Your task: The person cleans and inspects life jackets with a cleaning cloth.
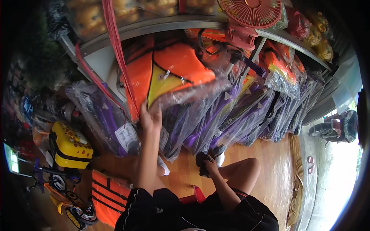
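Note:
My left hand point(150, 117) is raised in front of me, its fingers closed on the lower edge of an orange and yellow life vest point(173, 69) wrapped in clear plastic. The vest lies against the rack below the metal shelf edge. Low down, near my right knee, my right hand point(210, 164) is closed around a dark object point(202, 163) that I cannot make out clearly. Purple items in clear plastic bags point(185, 129) stand in a row between and beyond my hands.
A red fan point(252, 13) stands at the upper right. Red straps point(115, 42) hang at the left. A yellow suitcase point(71, 145), an orange vest point(110, 196) and small bikes point(77, 213) are at the left. A motorbike point(335, 127) is outside right.

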Tool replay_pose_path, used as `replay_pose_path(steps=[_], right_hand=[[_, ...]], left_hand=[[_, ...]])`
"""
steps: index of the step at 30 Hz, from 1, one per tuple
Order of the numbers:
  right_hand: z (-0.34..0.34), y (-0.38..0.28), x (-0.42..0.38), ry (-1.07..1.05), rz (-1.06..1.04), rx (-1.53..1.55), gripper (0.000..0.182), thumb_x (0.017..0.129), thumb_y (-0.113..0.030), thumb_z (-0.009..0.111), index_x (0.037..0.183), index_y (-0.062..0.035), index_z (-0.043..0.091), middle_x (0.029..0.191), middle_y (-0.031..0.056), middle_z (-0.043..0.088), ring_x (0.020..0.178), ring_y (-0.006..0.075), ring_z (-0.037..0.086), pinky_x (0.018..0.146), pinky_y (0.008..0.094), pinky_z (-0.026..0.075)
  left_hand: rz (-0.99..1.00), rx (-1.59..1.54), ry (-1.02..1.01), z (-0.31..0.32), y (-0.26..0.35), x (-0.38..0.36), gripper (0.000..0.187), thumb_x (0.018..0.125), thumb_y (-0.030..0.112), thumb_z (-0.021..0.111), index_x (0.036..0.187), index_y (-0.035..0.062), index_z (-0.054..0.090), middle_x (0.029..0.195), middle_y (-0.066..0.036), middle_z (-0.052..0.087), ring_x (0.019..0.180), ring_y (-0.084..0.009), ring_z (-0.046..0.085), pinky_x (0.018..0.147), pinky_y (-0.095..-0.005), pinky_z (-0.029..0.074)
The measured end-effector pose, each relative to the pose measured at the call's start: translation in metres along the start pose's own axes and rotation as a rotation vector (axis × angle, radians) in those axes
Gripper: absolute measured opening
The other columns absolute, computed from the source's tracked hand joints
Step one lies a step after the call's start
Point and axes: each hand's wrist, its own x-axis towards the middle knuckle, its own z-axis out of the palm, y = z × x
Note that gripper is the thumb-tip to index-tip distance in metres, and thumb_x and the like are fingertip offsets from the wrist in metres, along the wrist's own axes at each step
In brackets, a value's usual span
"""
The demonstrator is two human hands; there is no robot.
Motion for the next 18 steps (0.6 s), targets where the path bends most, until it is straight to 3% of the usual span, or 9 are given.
replay_pose_path(steps=[4,6,7,8,10,12,14,16,18], right_hand=[[-0.004,-0.005,-0.002,0.044,0.033,0.060,0.025,0.073,-0.008,0.052,0.098,-0.0027,0.052,0.081,0.0085,0.056,0.070,0.0195,0.056,0.064,0.0308,0.047],[-0.016,0.006,0.011,-0.022,0.040,0.573,0.028,0.075,-0.013,0.050,0.100,0.0000,0.049,0.082,0.0090,0.054,0.071,0.0212,0.054,0.062,0.0336,0.046],[-0.031,0.024,0.035,-0.214,0.031,0.685,0.031,0.078,-0.018,0.048,0.104,-0.0007,0.047,0.090,0.0096,0.054,0.078,0.0218,0.054,0.067,0.0337,0.046],[-0.050,0.044,0.056,-0.401,0.032,0.800,0.035,0.081,-0.023,0.046,0.109,-0.0014,0.045,0.097,0.0103,0.054,0.084,0.0223,0.054,0.072,0.0338,0.046],[-0.076,0.046,0.067,-0.484,-0.006,0.758,0.042,0.087,-0.035,0.038,0.116,-0.0042,0.043,0.108,0.0103,0.052,0.095,0.0235,0.052,0.084,0.0360,0.041],[-0.013,-0.082,-0.072,-0.380,0.018,0.916,0.050,0.087,-0.044,0.035,0.121,-0.0071,0.040,0.115,0.0103,0.049,0.102,0.0250,0.049,0.091,0.0388,0.036],[0.010,-0.110,-0.109,-0.563,0.121,0.839,0.055,0.085,-0.050,0.034,0.120,-0.0083,0.041,0.113,0.0095,0.050,0.101,0.0257,0.050,0.089,0.0417,0.037],[0.024,-0.104,-0.113,-0.506,0.241,0.574,0.057,0.082,-0.053,0.040,0.118,-0.0085,0.043,0.110,0.0094,0.052,0.099,0.0244,0.051,0.087,0.0405,0.040],[0.044,-0.089,-0.116,-0.578,0.177,0.448,0.055,0.079,-0.050,0.048,0.113,-0.0075,0.046,0.103,0.0086,0.055,0.092,0.0227,0.054,0.081,0.0375,0.043]], left_hand=[[0.027,0.023,0.037,-0.019,0.007,-0.106,0.031,0.081,0.013,0.048,0.107,-0.0027,0.045,0.107,-0.016,0.053,0.091,-0.0240,0.055,0.073,-0.0312,0.048],[-0.038,-0.063,-0.070,-0.050,0.030,-0.155,0.029,0.081,0.014,0.047,0.106,-0.0013,0.047,0.105,-0.014,0.054,0.091,-0.0231,0.055,0.071,-0.0301,0.048],[-0.127,-0.138,-0.178,-0.061,0.041,-0.176,0.027,0.081,0.015,0.047,0.104,0.0002,0.049,0.104,-0.013,0.055,0.090,-0.0222,0.055,0.068,-0.0289,0.047],[-0.051,0.094,-0.037,-0.043,0.053,-0.207,0.024,0.081,0.016,0.046,0.099,0.0019,0.053,0.099,-0.011,0.058,0.091,-0.0211,0.055,0.069,-0.0288,0.046],[0.015,0.161,0.144,-0.073,0.078,-0.248,0.027,0.079,0.021,0.047,0.095,0.0013,0.055,0.096,-0.012,0.059,0.091,-0.0212,0.055,0.073,-0.0304,0.045],[0.052,0.213,0.194,-0.075,0.096,-0.285,0.029,0.077,0.023,0.048,0.094,0.0013,0.056,0.094,-0.012,0.060,0.087,-0.0220,0.056,0.073,-0.0322,0.046],[0.114,0.238,0.344,-0.084,0.117,-0.308,0.031,0.072,0.026,0.049,0.088,0.0014,0.057,0.088,-0.011,0.061,0.078,-0.0239,0.058,0.070,-0.0354,0.047],[0.133,0.287,0.514,-0.126,0.147,-0.325,0.028,0.070,0.026,0.049,0.079,0.0020,0.058,0.078,-0.010,0.061,0.069,-0.0250,0.058,0.064,-0.0373,0.048],[0.123,0.382,0.556,-0.141,0.171,-0.334,0.025,0.070,0.025,0.048,0.075,0.0026,0.058,0.074,-0.010,0.061,0.066,-0.0251,0.058,0.061,-0.0378,0.048]])
